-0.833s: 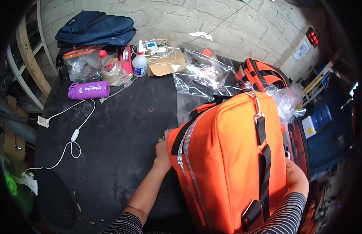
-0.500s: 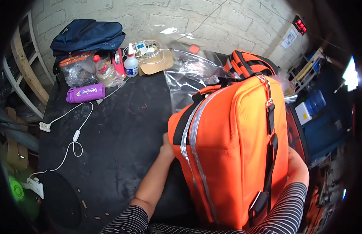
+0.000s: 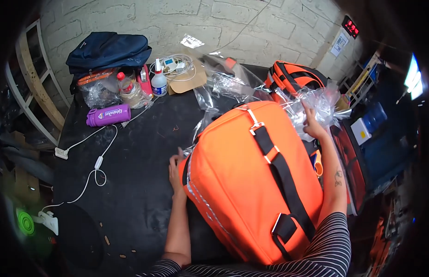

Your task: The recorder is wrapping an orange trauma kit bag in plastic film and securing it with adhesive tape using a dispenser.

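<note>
Resting at the left edge of the orange bag [image 3: 228, 175], your left hand [image 3: 175, 172] is partly hidden, so whether it's clamped can't be told. Your right hand [image 3: 312, 123], well apart, spreads loosely beside crumpled clear plastic [image 3: 323, 101]. Between your 2 hands, the bag sits on the black table [image 3: 136, 194], its strap [image 3: 284, 173] already clipped at the far end, the near end unclear.

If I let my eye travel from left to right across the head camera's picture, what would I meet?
White rectangular power socket, purple cylindrical bottle, white plastic nozzle bottle, person's left hand, large orange fabric bag, red-lit digital display, translucent blue plastic jug.
</note>
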`<state>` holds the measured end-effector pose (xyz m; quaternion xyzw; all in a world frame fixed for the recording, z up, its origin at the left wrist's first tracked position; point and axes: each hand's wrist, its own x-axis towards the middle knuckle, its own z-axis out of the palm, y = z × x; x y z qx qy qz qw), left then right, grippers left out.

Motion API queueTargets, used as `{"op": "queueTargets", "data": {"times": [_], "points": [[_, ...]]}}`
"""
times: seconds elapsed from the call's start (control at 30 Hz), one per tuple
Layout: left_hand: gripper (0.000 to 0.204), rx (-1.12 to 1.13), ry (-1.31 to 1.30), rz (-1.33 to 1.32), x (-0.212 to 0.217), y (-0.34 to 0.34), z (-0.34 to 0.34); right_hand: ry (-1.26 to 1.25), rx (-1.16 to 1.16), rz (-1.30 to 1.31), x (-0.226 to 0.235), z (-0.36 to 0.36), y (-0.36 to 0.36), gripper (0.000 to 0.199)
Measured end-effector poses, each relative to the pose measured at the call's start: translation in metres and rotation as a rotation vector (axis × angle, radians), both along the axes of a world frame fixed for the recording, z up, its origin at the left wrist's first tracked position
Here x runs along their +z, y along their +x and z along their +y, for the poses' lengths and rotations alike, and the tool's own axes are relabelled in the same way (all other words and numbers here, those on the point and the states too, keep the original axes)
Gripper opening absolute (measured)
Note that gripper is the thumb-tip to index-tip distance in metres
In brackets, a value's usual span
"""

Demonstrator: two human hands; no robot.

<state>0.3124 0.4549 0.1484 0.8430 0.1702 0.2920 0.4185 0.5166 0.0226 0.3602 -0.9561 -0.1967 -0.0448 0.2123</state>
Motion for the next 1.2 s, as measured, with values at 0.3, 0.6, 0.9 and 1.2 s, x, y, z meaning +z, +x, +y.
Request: {"op": "queueTargets", "data": {"times": [0.3,0.6,0.9,1.2], "points": [[0.012,0.210,-0.843,-0.345,-0.056,-0.013,0.016,0.088,0.185,-0.546,-0.001,0.082,-0.009,0.090],[0.018,0.236,-0.531,-0.446,0.010,-0.087,0.022,-0.165,0.274,-0.443,-0.016,0.121,-0.048,0.085],[0.019,-0.177,-0.750,-0.318,0.060,-0.147,0.026,0.498,0.271,0.092,-0.003,0.158,-0.080,0.047],[0.058,-0.073,0.145,0.236,0.096,-0.109,0.071,0.221,0.221,-0.300,-0.001,0.191,-0.037,0.008]]}}
